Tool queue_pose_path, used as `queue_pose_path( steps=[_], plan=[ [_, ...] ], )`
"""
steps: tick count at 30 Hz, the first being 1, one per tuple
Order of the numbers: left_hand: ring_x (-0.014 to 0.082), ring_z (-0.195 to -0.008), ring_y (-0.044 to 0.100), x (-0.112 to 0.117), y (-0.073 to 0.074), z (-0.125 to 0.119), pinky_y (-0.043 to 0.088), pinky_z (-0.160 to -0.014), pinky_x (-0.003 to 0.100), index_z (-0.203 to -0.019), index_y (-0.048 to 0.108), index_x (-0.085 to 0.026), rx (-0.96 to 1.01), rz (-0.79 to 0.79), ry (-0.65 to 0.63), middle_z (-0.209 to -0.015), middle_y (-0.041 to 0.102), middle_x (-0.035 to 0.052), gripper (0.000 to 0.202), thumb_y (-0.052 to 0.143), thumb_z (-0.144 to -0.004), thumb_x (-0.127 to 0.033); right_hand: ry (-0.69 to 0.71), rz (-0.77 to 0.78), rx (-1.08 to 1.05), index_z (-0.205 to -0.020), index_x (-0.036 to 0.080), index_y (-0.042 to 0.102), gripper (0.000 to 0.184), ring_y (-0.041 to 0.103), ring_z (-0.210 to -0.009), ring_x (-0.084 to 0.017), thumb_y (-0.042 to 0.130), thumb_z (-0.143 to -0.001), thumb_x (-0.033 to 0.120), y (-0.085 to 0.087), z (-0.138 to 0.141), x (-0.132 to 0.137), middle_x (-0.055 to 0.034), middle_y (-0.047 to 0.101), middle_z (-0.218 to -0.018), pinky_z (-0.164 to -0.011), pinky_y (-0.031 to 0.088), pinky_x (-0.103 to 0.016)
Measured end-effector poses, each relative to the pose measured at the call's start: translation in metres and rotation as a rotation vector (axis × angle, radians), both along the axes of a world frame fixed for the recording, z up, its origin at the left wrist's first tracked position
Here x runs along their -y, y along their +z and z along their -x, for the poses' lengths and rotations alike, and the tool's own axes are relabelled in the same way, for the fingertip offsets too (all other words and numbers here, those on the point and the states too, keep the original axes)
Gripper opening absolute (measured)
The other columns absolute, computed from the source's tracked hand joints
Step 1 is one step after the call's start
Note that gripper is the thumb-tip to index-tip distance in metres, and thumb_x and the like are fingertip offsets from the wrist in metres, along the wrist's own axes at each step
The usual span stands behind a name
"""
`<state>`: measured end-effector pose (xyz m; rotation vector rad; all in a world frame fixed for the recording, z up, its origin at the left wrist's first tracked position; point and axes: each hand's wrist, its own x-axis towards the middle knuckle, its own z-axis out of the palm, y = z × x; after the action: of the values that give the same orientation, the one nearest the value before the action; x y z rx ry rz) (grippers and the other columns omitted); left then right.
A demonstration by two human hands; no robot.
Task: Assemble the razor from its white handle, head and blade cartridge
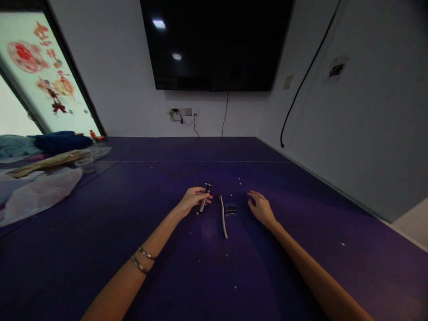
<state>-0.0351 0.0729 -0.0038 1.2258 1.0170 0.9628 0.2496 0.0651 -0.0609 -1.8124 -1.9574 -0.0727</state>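
My left hand (pixel 197 197) is closed around what looks like a razor (pixel 203 204), with a T-shaped head at the top, a dark neck and a pale handle. It is held slightly tilted, just over the purple surface. To its right lies a long, thin, pale, slightly bent strip (pixel 224 220) with a dark upper end. Beside that strip sits a small dark packet (pixel 231 209) with a shiny clear edge. My right hand (pixel 262 208) rests on the surface right of the packet, fingers loosely stretched, holding nothing visible.
The purple surface (pixel 160 267) carries small white scraps. Plastic bags (pixel 43 191) and folded cloth (pixel 63 141) lie at the left, with a small orange object (pixel 96 136) behind. A black cable (pixel 306 76) hangs along the right wall; a television (pixel 217 44) is mounted ahead.
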Motion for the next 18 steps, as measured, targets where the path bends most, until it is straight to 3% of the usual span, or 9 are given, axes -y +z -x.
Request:
queue_pose_path(
  steps=[4, 7, 12, 18],
  plan=[
    [0.0166, -0.065, 0.068, 0.001, 0.001, -0.001, 0.051, -0.06, 0.025, -0.09, 0.059, -0.011, -0.017, -0.034, -0.007, -0.085, 0.07, 0.0128, 0.018, 0.066, -0.074, -0.016, -0.049, -0.04, 0.017, -0.098, 0.02, 0.064, 0.026, 0.06, -0.092, -0.021, 0.042, -0.085, 0.027, 0.021, 0.014, 0.015, -0.0077, 0.066, -0.099, -0.076, 0.043, -0.03],
    [0.017, -0.066, 0.068, 0.002, 0.002, -0.004, 0.05, -0.057, 0.024, -0.087, 0.057, -0.012, -0.02, -0.06, 0.003, -0.085, 0.07, 0.0124, 0.016, 0.066, -0.073, -0.014, -0.024, 0.137, 0.046, -0.084, 0.022, 0.066, 0.029, 0.063, -0.069, -0.018, 0.043, -0.085, 0.04, 0.034, 0.04, 0.029, -0.0043, 0.068, -0.076, -0.059, 0.041, -0.025],
    [0.0171, -0.065, 0.068, 0.005, 0.004, -0.011, 0.05, -0.057, 0.024, -0.083, 0.055, -0.012, -0.009, -0.076, -0.011, -0.08, 0.07, 0.0107, 0.014, 0.065, -0.073, -0.012, 0.128, 0.25, 0.134, -0.072, 0.021, 0.067, 0.043, 0.065, -0.068, -0.019, 0.039, -0.086, 0.051, 0.034, 0.083, 0.053, -0.006, 0.068, -0.07, -0.059, 0.042, -0.025],
    [0.017, -0.064, 0.068, 0.01, 0.004, -0.018, 0.051, -0.056, 0.024, -0.082, 0.054, -0.012, -0.002, -0.072, -0.042, -0.078, 0.07, 0.0105, 0.013, 0.064, -0.074, -0.011, 0.148, 0.244, 0.219, -0.08, 0.018, 0.067, 0.04, 0.067, -0.07, -0.022, 0.038, -0.087, 0.044, 0.029, 0.097, 0.066, -0.0102, 0.07, -0.078, -0.061, 0.045, -0.028]
  ],
)
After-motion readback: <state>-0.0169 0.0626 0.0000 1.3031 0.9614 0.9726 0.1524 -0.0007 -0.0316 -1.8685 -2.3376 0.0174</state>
